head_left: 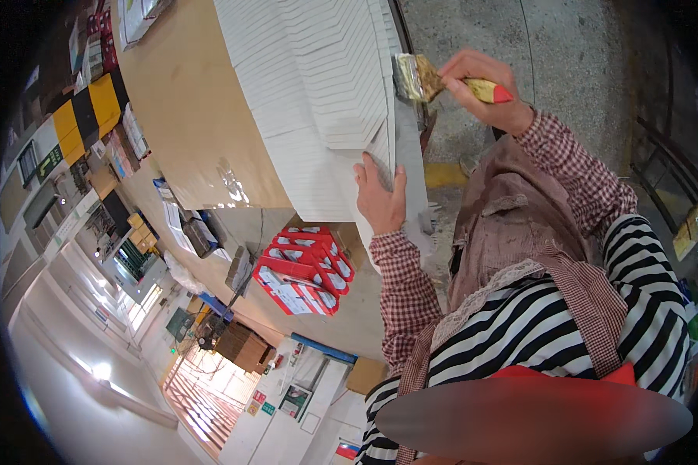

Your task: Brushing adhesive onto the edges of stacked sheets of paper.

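Note:
My right hand [490,87] is closed round the yellow, red-tipped handle of a wide flat paintbrush [417,77]. The brush's head is at the edge of a wide spread of overlapping white paper sheets [326,85], whose staggered edges form many thin lines. My left hand [381,195] lies flat on the sheets near their lower right edge, with its fingers spread and nothing gripped. Both forearms wear red-and-white checked sleeves. Under the sheets is a brown table surface [190,101].
Red-and-white printed card pieces [302,271] stand on the table near my left forearm. Beyond them are an open box [198,232] and stacked papers. A yellow-and-black striped band [89,116] runs at the far left. Grey speckled floor [574,70] lies beyond my right hand.

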### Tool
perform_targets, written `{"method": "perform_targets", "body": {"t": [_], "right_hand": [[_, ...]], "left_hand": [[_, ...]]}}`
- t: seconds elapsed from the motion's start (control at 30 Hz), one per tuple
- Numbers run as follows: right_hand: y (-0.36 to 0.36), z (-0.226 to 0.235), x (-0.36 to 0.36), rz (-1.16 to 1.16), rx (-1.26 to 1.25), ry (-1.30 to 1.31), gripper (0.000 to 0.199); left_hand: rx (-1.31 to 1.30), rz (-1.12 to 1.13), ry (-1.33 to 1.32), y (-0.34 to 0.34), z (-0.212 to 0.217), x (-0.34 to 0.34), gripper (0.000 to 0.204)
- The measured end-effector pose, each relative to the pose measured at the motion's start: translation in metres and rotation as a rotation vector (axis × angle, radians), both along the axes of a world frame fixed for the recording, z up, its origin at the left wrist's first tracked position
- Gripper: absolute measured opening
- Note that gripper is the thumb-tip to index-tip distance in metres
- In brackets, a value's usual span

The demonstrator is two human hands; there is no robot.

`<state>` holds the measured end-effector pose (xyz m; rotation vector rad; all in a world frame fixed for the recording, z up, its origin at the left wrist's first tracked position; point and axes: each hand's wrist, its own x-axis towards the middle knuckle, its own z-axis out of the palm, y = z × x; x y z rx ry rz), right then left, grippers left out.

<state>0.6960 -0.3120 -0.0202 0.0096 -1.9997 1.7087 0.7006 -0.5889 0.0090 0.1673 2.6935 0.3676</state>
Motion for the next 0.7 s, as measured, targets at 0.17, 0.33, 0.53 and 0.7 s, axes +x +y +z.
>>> {"method": "perform_targets", "body": {"t": [0.17, 0.33, 0.53, 0.7], "right_hand": [[-0.021, -0.004, 0.021, 0.051, 0.049, -0.031, 0.006], [-0.024, 0.008, 0.041, 0.151, -0.051, -0.055, 0.004], [-0.018, 0.000, 0.022, 0.050, 0.029, -0.045, 0.005], [-0.037, 0.000, 0.056, 0.162, -0.033, -0.102, 0.005]], "left_hand": [[0.041, -0.026, -0.021, -0.001, 0.005, -0.006, 0.075], [0.010, -0.032, 0.045, 0.002, 0.007, -0.005, 0.070], [-0.045, -0.083, 0.048, 0.006, 0.003, -0.004, 0.073], [-0.086, -0.096, 0.115, 0.007, -0.007, 0.003, 0.077]]}}
